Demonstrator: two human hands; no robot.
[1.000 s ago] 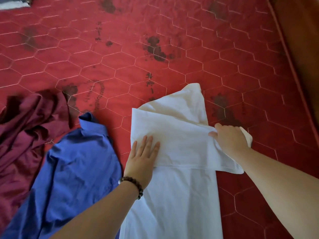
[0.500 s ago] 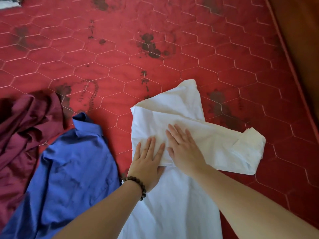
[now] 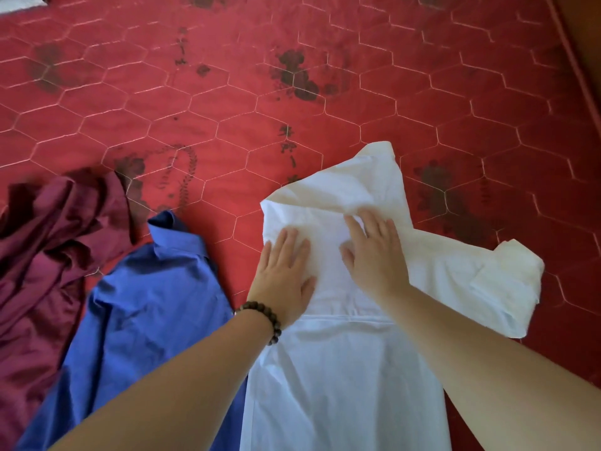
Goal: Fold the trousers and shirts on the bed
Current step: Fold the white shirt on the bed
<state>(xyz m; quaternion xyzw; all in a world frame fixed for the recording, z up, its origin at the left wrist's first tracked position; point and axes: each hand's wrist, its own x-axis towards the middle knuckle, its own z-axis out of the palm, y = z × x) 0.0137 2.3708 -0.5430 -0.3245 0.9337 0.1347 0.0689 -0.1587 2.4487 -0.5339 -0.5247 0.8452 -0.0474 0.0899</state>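
A maroon garment (image 3: 48, 249) lay crumpled at the far left of the bed (image 3: 227, 125), cut off by the frame edge; shirt or trousers, couldn't tell. Just beside it, overlapping its right edge, a blue shirt (image 3: 143, 314) lay spread w/ collar toward the top, lower part running out of frame at the bottom.

Next came the left hand (image 3: 284, 278), w/ a dark bead bracelet (image 3: 263, 317) on the wrist. It lay flat, palm down, fingers (image 3: 289, 245) straight & slightly spread, pressing the left side of the white shirt (image 3: 341, 385), holding nothing. The white shirt sat center-right on the bed, body running down out of frame, upper part folded over, one sleeve stretched out to the right w/ its cuff end doubled back near the shirt's right edge.

The right hand (image 3: 374, 255) lay flat on the folded upper part, close beside the left hand but apart, fingers extended, tips under or at a fabric crease; no grip visible. Both hands covered part of the fold lines.

The bed's red hexagon-quilted cover showed dark floral marks. At the far right a brown wooden strip (image 3: 582, 43) ran along the bed edge, mostly cut off.
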